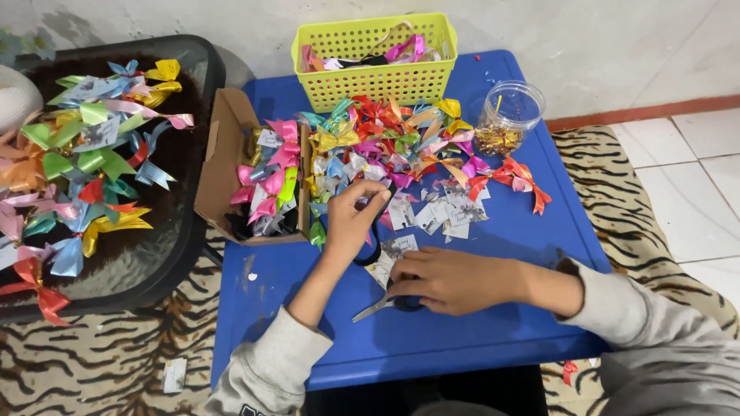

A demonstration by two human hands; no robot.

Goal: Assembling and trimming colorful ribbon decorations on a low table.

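1. The left hand (pixel 351 219) sits near the middle of the blue surface (pixel 493 323), fingers curled and pinched on something small at the fingertips (too small to tell exactly what, perhaps a scrap of ribbon or card).
2. The right hand (pixel 451 279) lies at about 4 o'clock from the left one, closed over the dark handles of the scissors (pixel 381 306), whose blades point toward 8 o'clock, resting on the surface.
3. Just beside both hands, at 12 to 1 o'clock, lie the small paper tags (pixel 439 212), loose and scattered, with one more tag between the two hands.
4. Beyond them, at 12 o'clock, is the heap of ribbon bows (pixel 385 139), and a red bow (pixel 516 177) lies apart at 2 o'clock.
5. Judging from the piles, much seems done: the cardboard box (pixel 223 162) at 10 o'clock holds pink and silver bows with tags, and the dark tray (pixel 166 254) at 9 o'clock is covered with tagged bows.
6. Much seems left as well (the central heap is large, and the loose tags are not yet used).
7. A yellow basket (pixel 378 81) and a clear jar (pixel 509 115) stand at the far edge.
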